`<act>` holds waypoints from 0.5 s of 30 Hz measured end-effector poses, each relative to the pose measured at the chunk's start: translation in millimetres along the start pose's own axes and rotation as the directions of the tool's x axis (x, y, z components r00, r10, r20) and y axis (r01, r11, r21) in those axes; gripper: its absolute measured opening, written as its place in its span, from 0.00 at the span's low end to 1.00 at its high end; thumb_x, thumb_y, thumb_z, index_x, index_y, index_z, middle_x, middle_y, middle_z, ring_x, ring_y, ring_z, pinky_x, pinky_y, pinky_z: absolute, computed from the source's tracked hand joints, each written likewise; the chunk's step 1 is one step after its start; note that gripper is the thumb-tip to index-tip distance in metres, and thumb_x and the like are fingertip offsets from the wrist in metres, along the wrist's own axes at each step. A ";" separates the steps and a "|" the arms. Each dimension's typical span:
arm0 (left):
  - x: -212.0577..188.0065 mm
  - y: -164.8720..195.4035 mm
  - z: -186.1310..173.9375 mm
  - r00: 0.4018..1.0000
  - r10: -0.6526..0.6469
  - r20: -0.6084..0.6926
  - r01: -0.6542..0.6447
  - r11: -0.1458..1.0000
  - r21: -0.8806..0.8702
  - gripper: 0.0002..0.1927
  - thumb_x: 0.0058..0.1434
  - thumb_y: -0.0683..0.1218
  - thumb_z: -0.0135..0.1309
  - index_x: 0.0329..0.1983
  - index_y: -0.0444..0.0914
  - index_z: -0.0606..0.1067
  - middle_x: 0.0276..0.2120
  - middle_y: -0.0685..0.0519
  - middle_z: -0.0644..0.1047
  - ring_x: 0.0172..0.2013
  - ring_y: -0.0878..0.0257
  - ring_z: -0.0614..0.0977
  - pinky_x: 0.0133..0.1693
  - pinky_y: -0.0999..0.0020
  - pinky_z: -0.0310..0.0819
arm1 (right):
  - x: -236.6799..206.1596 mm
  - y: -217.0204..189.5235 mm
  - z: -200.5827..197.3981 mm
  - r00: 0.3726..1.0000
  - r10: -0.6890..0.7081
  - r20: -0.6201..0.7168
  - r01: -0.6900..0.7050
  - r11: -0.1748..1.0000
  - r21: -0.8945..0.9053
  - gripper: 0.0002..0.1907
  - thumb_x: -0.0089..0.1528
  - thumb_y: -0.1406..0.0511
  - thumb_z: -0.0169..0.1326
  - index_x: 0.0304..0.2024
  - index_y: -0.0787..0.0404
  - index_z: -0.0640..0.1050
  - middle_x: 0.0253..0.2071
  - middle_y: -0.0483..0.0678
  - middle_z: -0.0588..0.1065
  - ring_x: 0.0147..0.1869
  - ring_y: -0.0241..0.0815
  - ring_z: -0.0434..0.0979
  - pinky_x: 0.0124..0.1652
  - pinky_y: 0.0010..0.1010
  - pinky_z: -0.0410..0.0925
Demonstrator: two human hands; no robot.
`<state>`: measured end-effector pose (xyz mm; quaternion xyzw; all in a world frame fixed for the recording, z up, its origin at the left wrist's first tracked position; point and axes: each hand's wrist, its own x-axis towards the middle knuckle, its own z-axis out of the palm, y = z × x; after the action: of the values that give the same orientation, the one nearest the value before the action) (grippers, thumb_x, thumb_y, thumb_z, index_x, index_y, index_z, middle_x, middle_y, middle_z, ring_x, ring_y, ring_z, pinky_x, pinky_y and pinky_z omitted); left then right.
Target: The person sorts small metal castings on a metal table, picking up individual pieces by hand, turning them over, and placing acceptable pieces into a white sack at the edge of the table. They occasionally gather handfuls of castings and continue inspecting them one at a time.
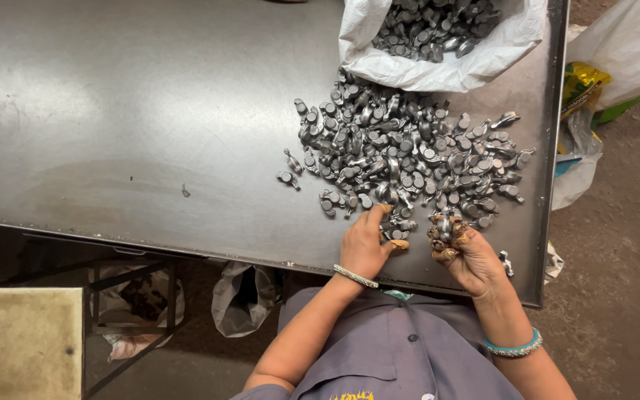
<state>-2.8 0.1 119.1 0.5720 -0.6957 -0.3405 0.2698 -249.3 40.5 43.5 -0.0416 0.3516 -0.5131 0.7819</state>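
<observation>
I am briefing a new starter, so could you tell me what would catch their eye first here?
A heap of small grey metal parts spreads over the right of the steel table, spilling from a white sack at its top edge. At the near edge, the right hand grips several parts while the left hand picks from the heap.

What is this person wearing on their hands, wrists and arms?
Both forearms are bare below short grey shirt sleeves. The left hand has a thin silver-coloured bangle at the wrist; the right hand has a turquoise bangle. Several fingertips on both hands are capped with worn tan-brown finger covers. No gloves.
</observation>
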 end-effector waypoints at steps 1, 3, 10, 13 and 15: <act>0.2 -0.6 -2.9 0.998 -0.063 0.018 0.064 0.996 -0.067 0.33 0.44 0.45 0.74 0.53 0.39 0.73 0.35 0.46 0.78 0.33 0.50 0.79 0.36 0.55 0.74 | 0.0 0.1 0.8 1.000 -0.013 -0.024 0.012 0.999 -0.030 0.17 0.62 0.65 0.61 0.52 0.65 0.77 0.38 0.49 0.78 0.36 0.37 0.76 0.33 0.25 0.71; -1.0 -2.3 -6.5 0.981 -0.180 0.068 0.190 0.962 -0.196 0.31 0.42 0.48 0.77 0.47 0.38 0.74 0.27 0.49 0.77 0.26 0.60 0.77 0.32 0.63 0.73 | 0.2 1.2 2.5 0.997 -0.043 -0.071 0.036 0.995 -0.090 0.17 0.60 0.63 0.61 0.50 0.61 0.76 0.38 0.49 0.79 0.35 0.39 0.78 0.35 0.30 0.73; -3.1 -9.5 2.9 0.980 -0.086 0.177 0.195 0.546 -0.815 0.22 0.59 0.38 0.65 0.57 0.37 0.78 0.35 0.63 0.77 0.32 0.79 0.70 0.35 0.84 0.68 | 2.6 7.6 6.1 0.999 -0.054 -0.004 0.054 0.992 -0.114 0.20 0.58 0.60 0.65 0.49 0.62 0.78 0.37 0.47 0.79 0.34 0.34 0.76 0.30 0.23 0.67; -0.5 -13.4 7.3 0.947 -0.094 0.307 0.315 0.455 -0.833 0.25 0.61 0.38 0.61 0.63 0.41 0.76 0.32 0.63 0.76 0.29 0.78 0.71 0.30 0.83 0.64 | 3.9 10.1 7.3 0.999 -0.047 0.017 0.049 0.988 -0.146 0.19 0.59 0.60 0.65 0.48 0.62 0.78 0.36 0.44 0.78 0.33 0.32 0.75 0.29 0.22 0.66; 0.2 -16.2 11.8 0.901 -0.150 0.408 0.432 0.403 -0.807 0.23 0.60 0.39 0.59 0.61 0.42 0.76 0.31 0.63 0.76 0.24 0.78 0.69 0.22 0.82 0.60 | 4.4 12.6 9.0 0.999 -0.036 0.021 0.039 0.985 -0.169 0.19 0.60 0.60 0.65 0.48 0.64 0.77 0.35 0.44 0.78 0.32 0.31 0.75 0.27 0.20 0.66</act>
<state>-1.9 0.0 99.1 0.4094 -0.3347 -0.7668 0.3640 -233.3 40.1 42.6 -0.1191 0.3863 -0.4955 0.7688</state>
